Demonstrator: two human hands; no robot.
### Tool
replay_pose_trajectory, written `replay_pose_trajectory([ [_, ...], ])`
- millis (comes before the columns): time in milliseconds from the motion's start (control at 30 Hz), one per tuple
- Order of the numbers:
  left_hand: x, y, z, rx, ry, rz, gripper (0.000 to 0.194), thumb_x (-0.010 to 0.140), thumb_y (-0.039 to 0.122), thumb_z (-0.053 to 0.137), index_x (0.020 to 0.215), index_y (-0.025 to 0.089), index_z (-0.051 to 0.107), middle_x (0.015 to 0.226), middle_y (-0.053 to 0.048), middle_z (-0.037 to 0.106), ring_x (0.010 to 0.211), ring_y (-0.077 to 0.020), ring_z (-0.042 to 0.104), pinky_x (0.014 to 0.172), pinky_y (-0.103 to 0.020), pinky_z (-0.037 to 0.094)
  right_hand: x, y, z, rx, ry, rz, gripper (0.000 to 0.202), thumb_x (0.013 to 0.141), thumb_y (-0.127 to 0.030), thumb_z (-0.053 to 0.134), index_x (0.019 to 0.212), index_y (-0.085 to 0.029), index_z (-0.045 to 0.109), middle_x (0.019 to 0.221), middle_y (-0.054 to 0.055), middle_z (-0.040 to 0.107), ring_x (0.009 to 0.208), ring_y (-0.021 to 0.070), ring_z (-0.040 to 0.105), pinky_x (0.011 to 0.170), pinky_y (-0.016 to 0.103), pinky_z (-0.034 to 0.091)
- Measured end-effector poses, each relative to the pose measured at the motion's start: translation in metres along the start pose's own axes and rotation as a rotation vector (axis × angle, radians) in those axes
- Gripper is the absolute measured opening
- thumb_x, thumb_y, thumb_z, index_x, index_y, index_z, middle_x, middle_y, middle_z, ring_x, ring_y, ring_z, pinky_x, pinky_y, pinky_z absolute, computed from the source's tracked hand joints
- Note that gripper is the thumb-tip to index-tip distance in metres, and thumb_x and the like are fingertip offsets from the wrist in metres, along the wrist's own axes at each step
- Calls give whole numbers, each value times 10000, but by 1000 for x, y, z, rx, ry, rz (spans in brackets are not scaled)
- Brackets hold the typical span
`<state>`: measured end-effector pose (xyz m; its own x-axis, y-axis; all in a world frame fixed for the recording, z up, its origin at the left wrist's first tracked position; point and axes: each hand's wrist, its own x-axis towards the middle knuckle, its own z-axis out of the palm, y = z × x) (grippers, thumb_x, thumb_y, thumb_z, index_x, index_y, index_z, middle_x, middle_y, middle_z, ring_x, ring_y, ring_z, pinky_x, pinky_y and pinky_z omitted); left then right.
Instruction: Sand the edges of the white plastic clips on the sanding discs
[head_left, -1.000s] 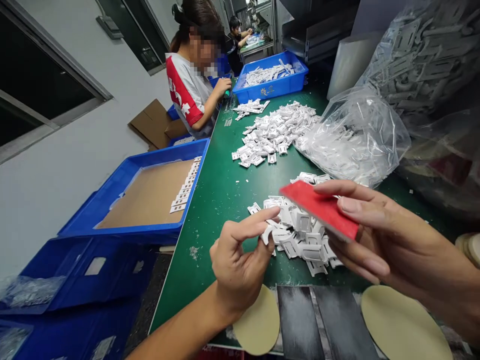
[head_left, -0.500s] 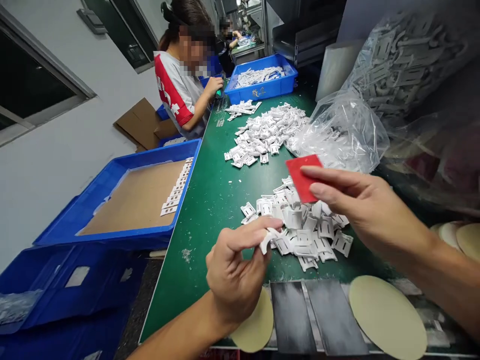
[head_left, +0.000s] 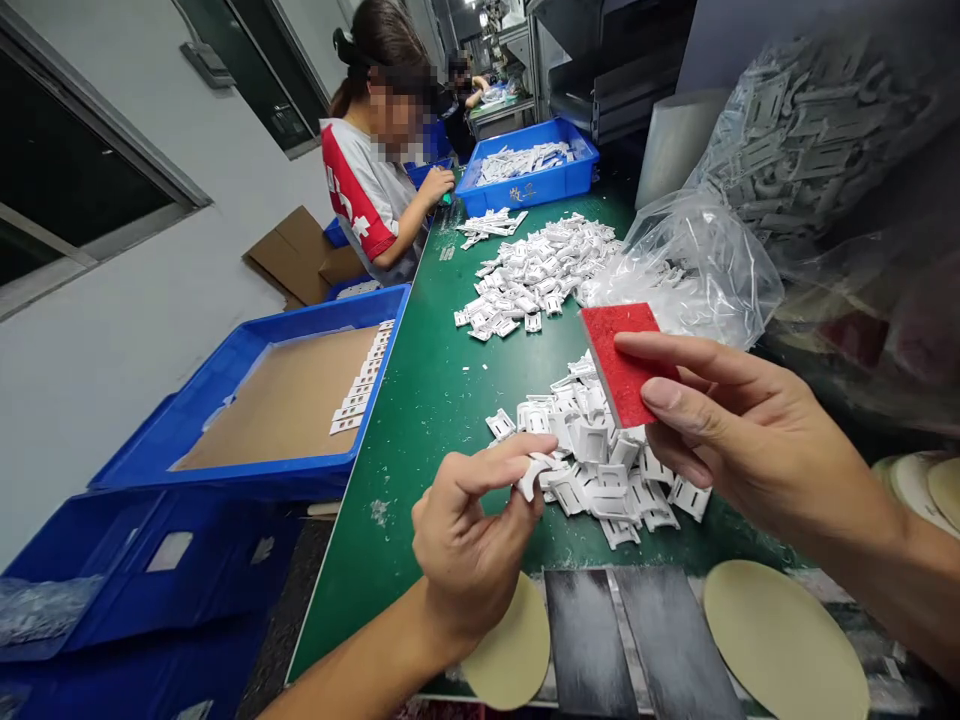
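Note:
Between the thumb and forefinger of my left hand (head_left: 471, 545) is a small curved white plastic part (head_left: 531, 478), seen edge-on. My right hand (head_left: 735, 420) pinches a red sanding pad (head_left: 624, 355) with a grey edge, tilted and raised above the table; its rough-looking red face shows. The pad and the white part are apart. Beneath and behind both hands lies a heap of white plastic parts (head_left: 596, 490) with slots in them, partly hidden by my hands and the pad.
Dark abrasive strips (head_left: 589, 640) and pale round discs (head_left: 784, 635) lie along the green table's (head_left: 420, 420) near edge. Farther off are another white heap (head_left: 532, 270), a clear bag (head_left: 690, 260) and a blue bin (head_left: 525, 185). A tray (head_left: 225, 465) stands left; a co-worker (head_left: 382, 190) sits beyond.
My right hand has turned the red pad so its grey edge shows, and moved slightly right and down. My left hand keeps its pinch on the white part. The view has shifted slightly.

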<state>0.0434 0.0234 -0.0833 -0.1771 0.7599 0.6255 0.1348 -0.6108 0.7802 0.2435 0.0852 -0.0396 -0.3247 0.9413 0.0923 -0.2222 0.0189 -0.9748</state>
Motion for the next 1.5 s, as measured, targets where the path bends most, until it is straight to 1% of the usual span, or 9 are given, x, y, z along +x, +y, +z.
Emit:
replay_pose_trajectory([
  [267,1,0,-1,165,-25,62,257,811,16,714,975,197,633,955,-39,780,896,-198,762,761,-310,637,-9,-3,10,-16,-290,46,315,871,-316,737,1175,-400,737,725,-41,702,482,78,548,425,200,470],
  [467,5,0,1,120,-51,-59,181,841,33,684,904,180,600,930,-60,780,851,-197,759,734,-328,630,2,5,9,-161,86,-108,347,871,-284,739,1198,-399,719,1153,-38,754,961,158,722,809,255,604],
  [767,2,2,1,264,-47,1,199,814,95,741,921,214,622,921,-16,778,815,-182,761,697,-292,626,-12,-3,8,-191,-308,-97,379,886,-274,723,1206,-473,691,1032,-60,782,884,155,752,724,215,627],
  [900,0,2,0,240,-55,30,229,808,40,709,926,214,618,917,-6,772,849,-188,760,721,-305,625,-7,-3,6,-268,-93,-149,321,896,-280,709,1175,-439,712,1097,-54,773,928,170,752,721,223,629],
  [1033,0,0,-2,323,-60,-9,226,779,20,701,888,208,639,875,2,762,793,-158,743,697,-267,612,-3,-1,5,-294,-228,-131,314,855,-312,754,1155,-398,734,1047,-37,786,920,189,753,756,258,633],
  [1167,3,-4,-3,355,-81,-51,225,784,13,667,919,193,663,915,-25,767,853,-173,740,782,-312,612,0,2,4,-347,223,-207,325,882,-312,727,1204,-355,721,1161,-21,754,1022,200,722,875,317,612],
  [1267,5,-2,-3,408,-85,24,245,763,2,675,922,188,666,913,-23,771,858,-173,742,793,-308,610,-3,3,7,-265,139,-176,325,915,-323,684,1232,-394,698,1139,-27,759,936,180,740,780,287,633],
  [1400,7,3,-3,508,-76,110,207,733,41,728,864,191,671,798,21,756,714,-126,719,673,-220,587,-10,1,10,-337,-227,-187,352,906,-275,695,1214,-446,698,1144,-48,759,970,171,736,816,260,620],
  [1500,7,5,-4,519,-47,48,184,746,46,697,866,184,691,785,10,751,693,-127,703,639,-221,575,-8,1,7,-502,-23,-251,301,902,-263,700,1157,-419,736,1122,-59,766,973,154,731,828,235,606],
])
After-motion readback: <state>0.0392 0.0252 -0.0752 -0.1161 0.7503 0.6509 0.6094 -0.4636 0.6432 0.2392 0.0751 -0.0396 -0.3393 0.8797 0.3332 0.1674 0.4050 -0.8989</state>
